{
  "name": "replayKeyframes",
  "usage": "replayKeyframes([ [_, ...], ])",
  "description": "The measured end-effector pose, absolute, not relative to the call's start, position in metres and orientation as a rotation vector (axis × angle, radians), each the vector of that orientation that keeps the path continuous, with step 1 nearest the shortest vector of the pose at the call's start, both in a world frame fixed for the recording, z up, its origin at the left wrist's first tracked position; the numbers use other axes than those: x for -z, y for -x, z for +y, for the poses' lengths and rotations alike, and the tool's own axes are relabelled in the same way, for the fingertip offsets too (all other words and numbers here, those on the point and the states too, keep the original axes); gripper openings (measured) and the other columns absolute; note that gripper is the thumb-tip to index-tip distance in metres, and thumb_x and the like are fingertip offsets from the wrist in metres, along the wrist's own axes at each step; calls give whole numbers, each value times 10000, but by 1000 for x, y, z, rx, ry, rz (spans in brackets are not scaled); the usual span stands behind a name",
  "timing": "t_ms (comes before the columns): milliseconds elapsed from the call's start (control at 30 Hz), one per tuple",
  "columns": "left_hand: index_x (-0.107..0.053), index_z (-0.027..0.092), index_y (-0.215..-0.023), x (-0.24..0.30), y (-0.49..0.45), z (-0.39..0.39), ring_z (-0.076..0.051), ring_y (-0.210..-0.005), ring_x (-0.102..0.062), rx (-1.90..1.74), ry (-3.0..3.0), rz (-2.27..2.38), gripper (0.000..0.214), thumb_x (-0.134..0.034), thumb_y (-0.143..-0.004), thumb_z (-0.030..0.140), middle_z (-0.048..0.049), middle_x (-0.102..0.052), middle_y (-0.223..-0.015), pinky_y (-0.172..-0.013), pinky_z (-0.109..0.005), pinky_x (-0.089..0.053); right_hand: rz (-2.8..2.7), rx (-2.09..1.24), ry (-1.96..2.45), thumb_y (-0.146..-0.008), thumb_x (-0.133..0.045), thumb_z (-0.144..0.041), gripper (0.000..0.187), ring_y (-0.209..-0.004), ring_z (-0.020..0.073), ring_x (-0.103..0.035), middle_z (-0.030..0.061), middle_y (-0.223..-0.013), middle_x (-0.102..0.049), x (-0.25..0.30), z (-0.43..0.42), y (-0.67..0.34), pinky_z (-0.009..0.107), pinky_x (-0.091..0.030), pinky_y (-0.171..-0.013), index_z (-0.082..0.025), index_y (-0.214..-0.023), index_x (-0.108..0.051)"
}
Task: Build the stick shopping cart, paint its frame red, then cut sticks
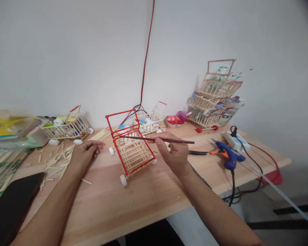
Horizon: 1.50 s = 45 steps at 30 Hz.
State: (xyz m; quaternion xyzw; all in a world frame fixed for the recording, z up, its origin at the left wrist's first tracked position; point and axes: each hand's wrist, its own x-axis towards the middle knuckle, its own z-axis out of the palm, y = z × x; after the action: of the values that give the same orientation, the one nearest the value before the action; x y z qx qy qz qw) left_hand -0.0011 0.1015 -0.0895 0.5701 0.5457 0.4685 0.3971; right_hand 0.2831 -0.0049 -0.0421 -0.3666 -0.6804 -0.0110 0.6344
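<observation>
A miniature shopping cart (133, 153) of thin wooden sticks stands mid-table, its handle and top rim painted red, with white wheels. My right hand (173, 152) is closed round a slim dark paintbrush (179, 140). The brush lies nearly level, its tip pointing left at the back rim of the cart, below the handle; whether it touches cannot be told. Left of the cart, my left hand (88, 149) rests on the table with fingers curled together and nothing visible in them. Short cut sticks (58, 162) are scattered beside it.
A small dish of red paint (174, 120) stands near the wall. Stacked carts (213, 99) rise at the back right; a filled cart (66, 124) stands back left. A blue glue gun (228, 153) lies near the power strip (236, 140), with trailing cords. A phone (15, 201) lies front left.
</observation>
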Motion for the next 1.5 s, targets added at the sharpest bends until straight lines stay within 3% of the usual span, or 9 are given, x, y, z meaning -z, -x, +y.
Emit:
replayKeyframes([
  [567,-726,102,-845,86,0,99,-112,-537,-474,-1186,-1441,1398,382,-615,-596,369,-5,-615,-634,-535,-251,-356,-1506,215,951,-925,-578,-173,165,-775,182,-738,25,-811,-783,39,-2,-293,331,-588,-782,-213,-863,-725],
  [900,-734,104,-851,88,1,100,-110,-560,-486,-1194,-1453,1362,349,-620,-630,349,-19,-636,-665,-544,-244,-363,-1431,294,1016,-928,-575,-200,165,-749,188,-727,20,-768,-770,37,0,-303,319,-568,-705,-216,-846,-717],
  [1500,-732,111,-829,87,1,99,-110,-549,-490,-1201,-1456,1364,356,-630,-606,370,-17,-640,-663,-543,-254,-370,-1580,421,808,-868,-582,-58,181,-770,172,-696,32,-804,-748,36,-1,-301,336,-545,-741,-202,-893,-689],
])
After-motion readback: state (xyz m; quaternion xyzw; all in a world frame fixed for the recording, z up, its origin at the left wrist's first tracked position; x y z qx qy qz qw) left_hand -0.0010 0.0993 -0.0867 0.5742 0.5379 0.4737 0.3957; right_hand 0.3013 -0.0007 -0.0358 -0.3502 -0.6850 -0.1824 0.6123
